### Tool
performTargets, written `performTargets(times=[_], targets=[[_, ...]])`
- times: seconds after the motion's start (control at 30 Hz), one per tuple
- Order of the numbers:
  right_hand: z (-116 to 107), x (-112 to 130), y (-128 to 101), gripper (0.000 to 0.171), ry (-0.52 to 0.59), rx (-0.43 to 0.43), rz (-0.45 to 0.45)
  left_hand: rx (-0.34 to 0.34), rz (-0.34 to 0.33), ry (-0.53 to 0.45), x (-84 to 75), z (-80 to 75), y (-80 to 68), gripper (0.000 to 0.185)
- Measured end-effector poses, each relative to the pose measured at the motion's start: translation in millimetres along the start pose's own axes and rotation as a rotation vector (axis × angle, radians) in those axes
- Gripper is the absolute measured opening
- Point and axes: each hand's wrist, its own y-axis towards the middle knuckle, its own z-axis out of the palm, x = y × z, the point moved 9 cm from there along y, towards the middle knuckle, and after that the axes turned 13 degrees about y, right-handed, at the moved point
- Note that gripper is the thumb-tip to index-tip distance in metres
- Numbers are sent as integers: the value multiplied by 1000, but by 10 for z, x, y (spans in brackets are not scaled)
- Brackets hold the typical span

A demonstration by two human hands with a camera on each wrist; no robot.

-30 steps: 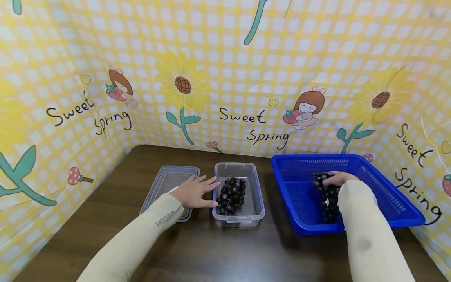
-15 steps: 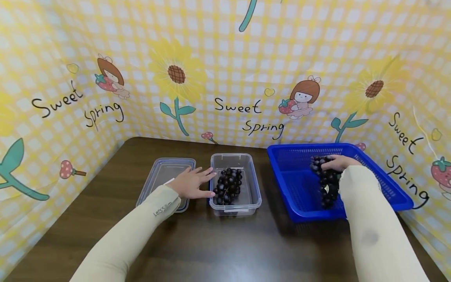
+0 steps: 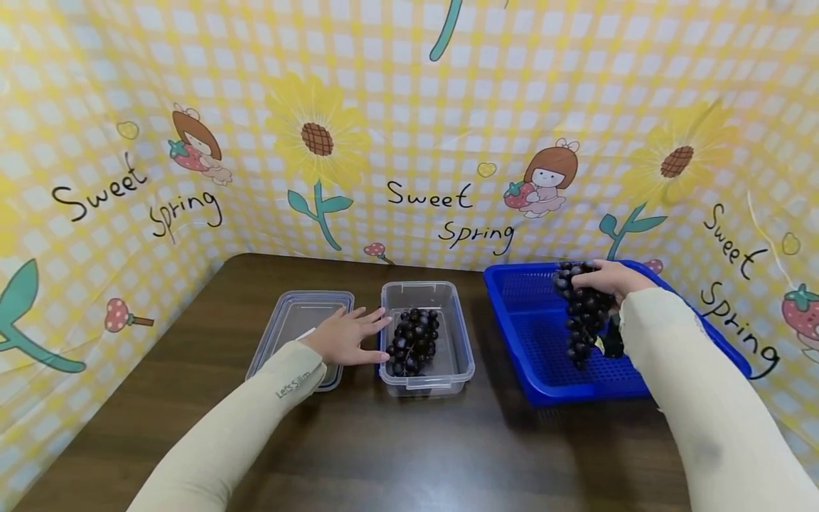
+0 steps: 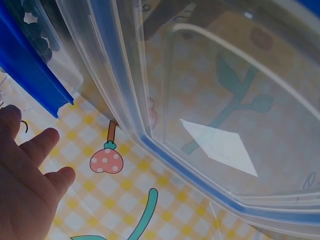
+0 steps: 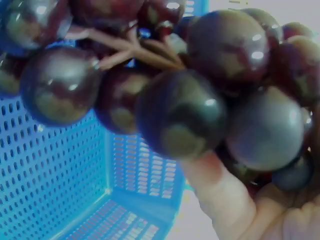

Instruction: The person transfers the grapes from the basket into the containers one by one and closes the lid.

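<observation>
My right hand [image 3: 608,279] grips the top of a bunch of dark grapes [image 3: 581,313], which hangs above the blue perforated basket [image 3: 531,334] at the right. The right wrist view fills with those grapes [image 5: 180,110] against the basket mesh [image 5: 60,185], a finger [image 5: 220,195] under them. My left hand [image 3: 345,336] lies flat with straight fingers between the clear lid [image 3: 291,320] and the clear plastic box [image 3: 457,355], touching the box's left wall. Another grape bunch [image 3: 412,340] lies in that box. The left wrist view shows my fingers [image 4: 35,150] beside the lid [image 4: 210,125].
Everything stands on a dark brown table [image 3: 409,455]. A yellow checked backdrop [image 3: 409,128] printed with sunflowers and "Sweet Spring" walls in the back and both sides. The table's near part holds only my two sleeves.
My right hand has lifted the grape bunch up off the basket floor, so it now hangs free. My left hand has stayed by the box; the head view shifted slightly.
</observation>
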Motion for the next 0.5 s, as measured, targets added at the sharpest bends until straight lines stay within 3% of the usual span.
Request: performTargets(times=[0.07,0.5], targets=[[41,40,-25,88,54,-2,4,4,-4,4,2,-6,-8,78],[377,466,-147,82,40,31,-17,4,-3,16,6,8,-8,79]])
